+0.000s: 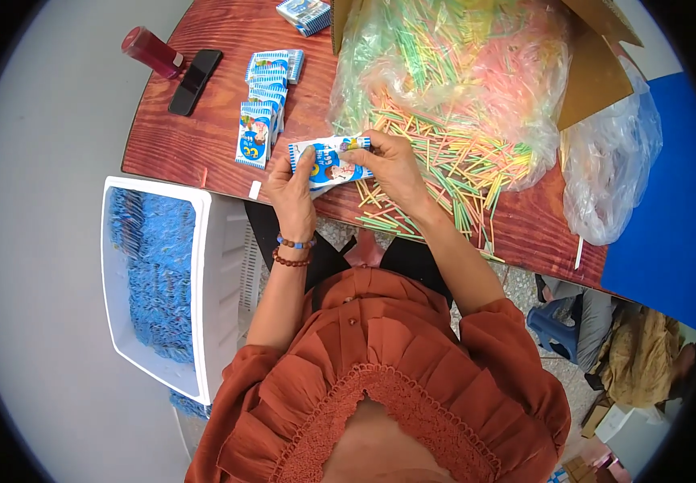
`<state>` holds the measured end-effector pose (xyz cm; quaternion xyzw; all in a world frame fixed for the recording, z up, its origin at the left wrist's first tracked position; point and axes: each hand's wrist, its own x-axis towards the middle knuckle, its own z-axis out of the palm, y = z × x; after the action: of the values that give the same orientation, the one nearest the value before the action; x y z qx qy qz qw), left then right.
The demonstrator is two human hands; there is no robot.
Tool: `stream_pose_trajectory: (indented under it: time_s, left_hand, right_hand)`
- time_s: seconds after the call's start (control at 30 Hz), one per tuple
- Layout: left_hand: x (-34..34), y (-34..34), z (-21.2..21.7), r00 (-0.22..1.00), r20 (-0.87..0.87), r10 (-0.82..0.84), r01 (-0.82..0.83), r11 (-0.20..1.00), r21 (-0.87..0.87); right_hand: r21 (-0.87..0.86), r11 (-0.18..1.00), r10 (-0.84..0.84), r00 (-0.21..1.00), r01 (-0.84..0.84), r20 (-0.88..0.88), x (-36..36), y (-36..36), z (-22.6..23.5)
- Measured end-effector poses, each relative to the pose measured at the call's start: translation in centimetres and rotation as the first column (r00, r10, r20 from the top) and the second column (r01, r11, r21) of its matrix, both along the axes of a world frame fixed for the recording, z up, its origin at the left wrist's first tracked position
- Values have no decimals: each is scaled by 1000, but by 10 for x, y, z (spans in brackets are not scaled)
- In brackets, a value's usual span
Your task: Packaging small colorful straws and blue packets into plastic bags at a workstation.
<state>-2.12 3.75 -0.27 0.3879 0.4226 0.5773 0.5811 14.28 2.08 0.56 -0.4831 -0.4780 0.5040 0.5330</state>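
Observation:
Between my two hands, just over the table's near edge, is a small blue-and-white printed packet (334,167). My left hand (292,181) grips its left end, thumb on top. At the packet's upper right corner, my right hand (392,163) pinches it with thumb and fingers. A row of similar overlapping packets (253,138) lies on the table beyond my left hand. Close to my right hand spreads a heap of thin pastel sticks (452,173) in pink, green and yellow, spilling from a clear plastic bag (444,88).
A cardboard box (599,76) surrounds the bag. Another stack of packets (306,14), a black phone (196,82) and a red bottle (151,51) are on the wooden table (179,145). Left of me stands a white bin (203,298) of blue material. A plastic bag (605,161) hangs at right.

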Motion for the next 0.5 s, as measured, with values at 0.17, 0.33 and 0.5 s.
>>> stream_pose_trajectory:
  time_s: [0.17, 0.33, 0.5]
  left_hand:
    - [6, -1, -10, 980, 200, 1, 21, 994, -105]
    - [6, -2, -6, 955, 291, -50, 107, 977, -184]
    - [11, -5, -5, 944, 318, -91, 162, 965, -205]
  right_hand:
    - [-59, 998, -8, 989, 17, 149, 6, -2, 0]
    - [131, 985, -88, 977, 115, -193, 20, -10, 11]
    - [461, 887, -146, 933, -25, 330, 31, -21, 22]
